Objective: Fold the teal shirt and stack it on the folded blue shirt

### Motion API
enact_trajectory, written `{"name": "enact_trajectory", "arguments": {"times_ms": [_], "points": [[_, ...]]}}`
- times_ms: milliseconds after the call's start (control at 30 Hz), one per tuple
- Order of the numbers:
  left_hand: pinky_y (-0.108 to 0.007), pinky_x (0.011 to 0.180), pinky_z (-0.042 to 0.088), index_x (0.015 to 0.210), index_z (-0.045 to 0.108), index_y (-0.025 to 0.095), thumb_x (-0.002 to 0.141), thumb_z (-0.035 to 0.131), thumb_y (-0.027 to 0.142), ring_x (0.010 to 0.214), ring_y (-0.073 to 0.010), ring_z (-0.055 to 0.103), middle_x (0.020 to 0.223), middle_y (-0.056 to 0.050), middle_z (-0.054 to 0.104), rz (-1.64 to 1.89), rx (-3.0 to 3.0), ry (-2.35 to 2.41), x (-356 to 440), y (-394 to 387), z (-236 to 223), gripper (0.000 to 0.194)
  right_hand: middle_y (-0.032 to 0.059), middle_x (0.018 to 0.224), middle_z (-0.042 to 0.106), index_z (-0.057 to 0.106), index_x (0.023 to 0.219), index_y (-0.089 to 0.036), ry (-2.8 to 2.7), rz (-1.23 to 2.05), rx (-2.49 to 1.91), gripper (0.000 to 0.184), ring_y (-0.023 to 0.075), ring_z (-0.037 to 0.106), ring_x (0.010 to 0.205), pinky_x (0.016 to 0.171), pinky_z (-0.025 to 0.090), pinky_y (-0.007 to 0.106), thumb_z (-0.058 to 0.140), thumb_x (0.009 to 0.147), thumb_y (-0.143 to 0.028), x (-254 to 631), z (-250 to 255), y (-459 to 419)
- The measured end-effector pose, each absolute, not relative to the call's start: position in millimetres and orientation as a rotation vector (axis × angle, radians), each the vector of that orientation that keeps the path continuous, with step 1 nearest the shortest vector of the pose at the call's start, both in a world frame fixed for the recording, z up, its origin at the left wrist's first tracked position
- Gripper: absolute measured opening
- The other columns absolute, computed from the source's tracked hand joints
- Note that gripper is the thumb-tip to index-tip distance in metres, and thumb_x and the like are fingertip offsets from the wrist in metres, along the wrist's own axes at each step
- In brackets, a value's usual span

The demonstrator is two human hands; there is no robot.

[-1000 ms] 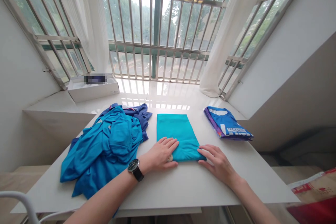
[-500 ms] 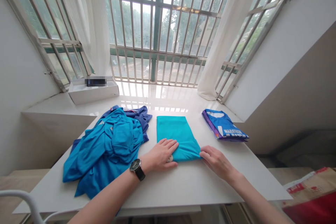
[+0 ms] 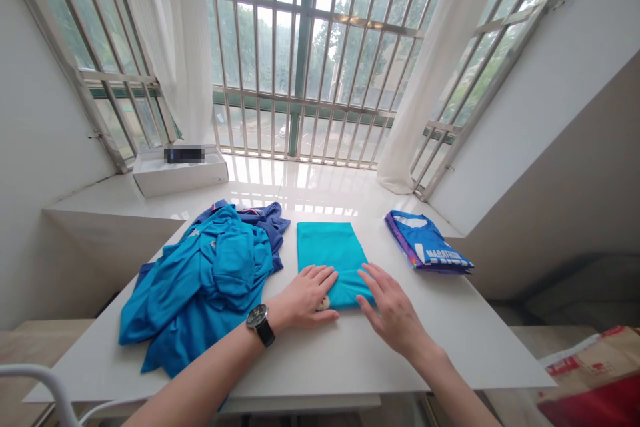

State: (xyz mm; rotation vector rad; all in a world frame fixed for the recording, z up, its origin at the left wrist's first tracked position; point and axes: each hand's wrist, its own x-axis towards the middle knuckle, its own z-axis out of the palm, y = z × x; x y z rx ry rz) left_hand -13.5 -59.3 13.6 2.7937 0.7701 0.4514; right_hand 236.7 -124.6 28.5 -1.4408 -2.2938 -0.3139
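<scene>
A turquoise garment point(image 3: 330, 243), folded into a flat rectangle, lies on the white table in front of me. My left hand point(image 3: 310, 293) rests flat on its lower left corner, fingers stretched out. A small pale patch shows beneath that hand. Over the garment's lower right edge is my right hand point(image 3: 390, 307), its fingers spread and the fingertips at the cloth. Left of the folded garment is a loose heap of blue clothes point(image 3: 225, 267), with darker navy cloth point(image 3: 277, 227) behind. At the right sits a stack of folded shirts point(image 3: 427, 243), the top one blue with white "MARATHON" lettering.
The white table point(image 3: 320, 373) meets a glossy windowsill point(image 3: 300, 183) at the back. An open white box point(image 3: 180, 177) stands on the sill at left. White curtains point(image 3: 425, 93) hang before the barred window. A red and tan bag point(image 3: 595, 373) is at lower right.
My right hand has let go of the garment's lower right corner and moved left onto its edge, fingers now spread. My left hand stays in place on the cloth.
</scene>
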Motion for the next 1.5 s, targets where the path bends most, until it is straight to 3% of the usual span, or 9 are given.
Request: {"name": "enact_trajectory", "arguments": {"times_ms": [233,400,567,800,933,1033,1233,1300,1500], "points": [[-0.049,0.117,0.028,0.152,0.031,0.018,0.097,0.037,0.060,0.142,-0.0321,0.034,0.154,-0.013,0.039,0.412,2.779,0.820,-20,-59,16,0.069,0.0134,0.156,0.036,0.036,0.151,-0.016,-2.405,-0.001,-1.655,0.067,0.0284,0.035,0.143,0.115,0.037,0.048,0.036,0.098,-0.057,240,-10,-94],[-0.044,0.116,0.030,0.151,0.034,0.025,0.104,0.028,0.040,0.142,-0.0260,0.036,0.154,-0.006,0.040,0.398,2.809,0.849,-28,-50,16,0.050,0.0108,0.159,0.029,0.031,0.154,-0.017,-2.368,0.109,-1.681,0.066,0.0262,0.031,0.145,0.118,0.033,0.045,0.031,0.100,-0.056,253,-15,-94],[-0.044,0.113,0.034,0.145,0.044,0.023,0.103,0.030,0.038,0.137,-0.0258,0.042,0.149,-0.008,0.047,0.400,2.781,0.924,-33,-45,22,0.046,0.0097,0.159,0.031,0.032,0.153,-0.019,-2.387,0.104,-1.622,0.059,0.0251,0.033,0.144,0.117,0.034,0.044,0.027,0.102,-0.047,256,-15,-90],[-0.044,0.100,0.045,0.145,0.040,0.022,0.101,0.035,0.050,0.114,-0.0276,0.059,0.129,-0.011,0.063,0.374,2.736,0.838,-22,-65,46,0.053,0.0111,0.156,0.038,0.036,0.151,-0.020,-2.436,-0.141,-1.573,0.054,0.0246,0.038,0.142,0.114,0.039,0.044,0.029,0.102,-0.040,295,-13,-62],[-0.038,0.105,0.044,0.152,0.027,0.021,0.102,0.035,0.040,0.126,-0.0249,0.053,0.145,-0.010,0.052,0.376,2.644,0.618,-17,-78,56,0.054,0.0130,0.156,0.035,0.035,0.151,-0.019,-2.059,-0.439,-1.712,0.054,0.0313,0.036,0.141,0.112,0.038,0.051,0.033,0.100,-0.036,289,-16,-78],[-0.033,0.111,0.039,0.148,0.033,0.024,0.102,0.032,0.027,0.135,-0.0196,0.045,0.150,-0.006,0.045,0.451,2.612,0.534,-17,-75,54,0.047,0.0162,0.151,0.039,0.040,0.147,-0.018,-1.859,-0.429,-1.852,0.058,0.0371,0.039,0.137,0.107,0.041,0.055,0.040,0.097,-0.048,257,-18,-112],[-0.065,0.112,0.023,0.142,0.046,0.024,0.099,0.041,0.041,0.141,-0.0387,0.031,0.152,-0.013,0.041,0.440,2.714,1.303,-33,-43,22,0.046,0.0090,0.155,0.037,0.030,0.153,-0.029,-1.952,-0.346,-1.789,0.068,0.0382,0.037,0.139,0.102,0.045,0.056,0.045,0.093,-0.058,190,-37,-158],[-0.069,0.109,0.021,0.142,0.046,0.026,0.099,0.039,0.045,0.140,-0.0427,0.029,0.153,-0.013,0.039,0.404,2.723,1.433,-38,-37,13,0.047,0.0076,0.153,0.042,0.032,0.152,-0.032,-1.996,-0.352,-1.770,0.065,0.0381,0.040,0.137,0.102,0.044,0.057,0.044,0.093,-0.057,187,-45,-157],[-0.049,0.092,0.047,0.132,0.054,0.025,0.102,0.031,0.046,0.111,-0.0320,0.055,0.133,-0.013,0.056,0.367,2.772,1.377,-38,-40,26,0.043,0.0054,0.154,0.042,0.042,0.148,-0.032,-2.159,-0.287,-1.809,0.055,0.0347,0.038,0.139,0.106,0.040,0.055,0.040,0.096,-0.053,237,-46,-138]]}}
